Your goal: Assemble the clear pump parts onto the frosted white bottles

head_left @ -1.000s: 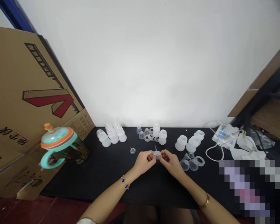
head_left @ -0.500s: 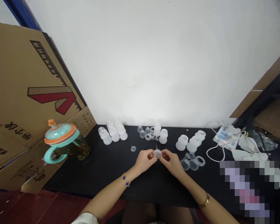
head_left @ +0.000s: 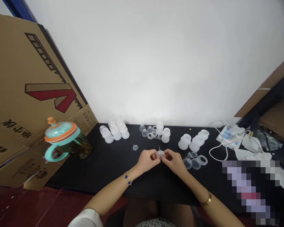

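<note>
Between my fingertips is a translucent baby bottle collar ring (head_left: 160, 153) with a thin nipple tip sticking up from it. My left hand (head_left: 147, 160) pinches its left side, and my right hand (head_left: 173, 160) pinches the right side. Fingers hide part of the ring's edge. A loose clear nipple (head_left: 135, 147) lies on the black table, to the left of my hands. Beyond them stand two open white bottles (head_left: 165, 135), beside clear dome caps (head_left: 144, 132) and rings.
Assembled, capped bottles (head_left: 107, 135) stand at left. Open bottles (head_left: 184, 142) stand at right, with caps and a ring (head_left: 203, 160) in front. A large jug (head_left: 61, 138) is far left by a cardboard box (head_left: 11, 78). White cables (head_left: 217, 154) and papers lie far right.
My head view has tilted slightly, so the whole scene sits a little higher. Both hands keep the same pinch on the collar ring.
</note>
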Motion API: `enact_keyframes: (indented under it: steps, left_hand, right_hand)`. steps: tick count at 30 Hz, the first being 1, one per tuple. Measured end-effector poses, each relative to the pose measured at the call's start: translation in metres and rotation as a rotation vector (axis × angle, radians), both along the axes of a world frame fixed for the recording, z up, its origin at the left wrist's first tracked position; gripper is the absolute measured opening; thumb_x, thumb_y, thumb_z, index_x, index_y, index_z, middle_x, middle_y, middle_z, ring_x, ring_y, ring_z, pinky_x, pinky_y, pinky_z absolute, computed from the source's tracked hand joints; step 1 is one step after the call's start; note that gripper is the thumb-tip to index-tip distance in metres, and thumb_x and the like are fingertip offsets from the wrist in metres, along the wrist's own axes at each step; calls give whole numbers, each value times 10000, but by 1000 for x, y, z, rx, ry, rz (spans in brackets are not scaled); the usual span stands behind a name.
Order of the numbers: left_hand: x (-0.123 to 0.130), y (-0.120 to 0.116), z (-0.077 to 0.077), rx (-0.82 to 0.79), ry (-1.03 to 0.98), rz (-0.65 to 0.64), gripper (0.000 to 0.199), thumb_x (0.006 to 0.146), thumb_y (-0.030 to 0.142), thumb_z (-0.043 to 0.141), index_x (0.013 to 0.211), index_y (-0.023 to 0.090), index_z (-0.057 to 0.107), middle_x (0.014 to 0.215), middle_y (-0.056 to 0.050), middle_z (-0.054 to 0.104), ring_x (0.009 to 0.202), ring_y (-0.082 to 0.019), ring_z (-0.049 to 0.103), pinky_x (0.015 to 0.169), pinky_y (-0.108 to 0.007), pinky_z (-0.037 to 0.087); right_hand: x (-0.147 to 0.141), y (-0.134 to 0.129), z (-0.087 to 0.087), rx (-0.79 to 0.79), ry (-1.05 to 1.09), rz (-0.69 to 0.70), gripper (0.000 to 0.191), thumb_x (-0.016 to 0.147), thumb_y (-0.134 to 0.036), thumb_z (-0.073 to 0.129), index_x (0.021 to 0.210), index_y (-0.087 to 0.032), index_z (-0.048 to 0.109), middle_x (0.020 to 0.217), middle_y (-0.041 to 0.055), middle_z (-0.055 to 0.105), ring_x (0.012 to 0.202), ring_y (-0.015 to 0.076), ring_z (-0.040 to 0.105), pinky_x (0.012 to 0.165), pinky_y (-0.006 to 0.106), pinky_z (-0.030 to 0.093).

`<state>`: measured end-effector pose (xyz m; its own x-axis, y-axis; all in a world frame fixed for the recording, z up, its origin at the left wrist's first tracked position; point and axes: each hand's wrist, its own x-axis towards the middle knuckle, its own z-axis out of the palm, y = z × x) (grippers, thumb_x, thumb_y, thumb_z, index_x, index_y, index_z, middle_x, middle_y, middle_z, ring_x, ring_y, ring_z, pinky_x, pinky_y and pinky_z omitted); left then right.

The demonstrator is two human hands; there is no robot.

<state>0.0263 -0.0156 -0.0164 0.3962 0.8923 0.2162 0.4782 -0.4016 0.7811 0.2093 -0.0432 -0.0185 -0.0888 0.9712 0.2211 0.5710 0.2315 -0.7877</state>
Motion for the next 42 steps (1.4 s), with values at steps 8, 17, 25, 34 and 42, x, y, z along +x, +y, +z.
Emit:
enact_keyframes:
  steps: [8,17,25,34,42]
  left_hand:
    - [0,0,0,16,6,7,206,762,238,599,588,172,511,500,65,469,470,-69,395,501,-201,284]
    - [0,0,-1,19,2,1,234,777,250,590,580,177,486,492,68,435,466,-73,375,499,-212,272]
    - [2,1,-2,62,18,28,247,752,232,601,557,177,459,475,73,422,458,-69,364,507,-214,266]
    - [1,1,-3,62,28,32,234,747,225,602,560,176,470,471,78,404,455,-69,348,506,-215,259]
    - [1,1,-1,49,26,30,237,762,226,594,564,180,472,478,75,414,458,-72,361,510,-219,268]
  right_hand:
    - [0,-1,-2,4,-5,5,190,842,-357,619,733,-202,618,577,-39,551,532,129,509,521,236,345]
    - [-1,-1,0,10,-11,7,213,849,-372,602,712,-209,610,557,-40,527,519,131,480,514,238,331]
    - [-1,-1,-2,23,-32,12,223,861,-370,599,727,-197,641,542,-50,498,508,122,459,508,238,314]
    - [-2,0,-2,37,-46,1,215,851,-369,592,725,-202,642,532,-49,498,502,122,456,504,238,313]
    - [-3,0,-1,57,-55,-8,227,854,-373,584,708,-206,634,521,-48,502,493,124,458,501,238,327]
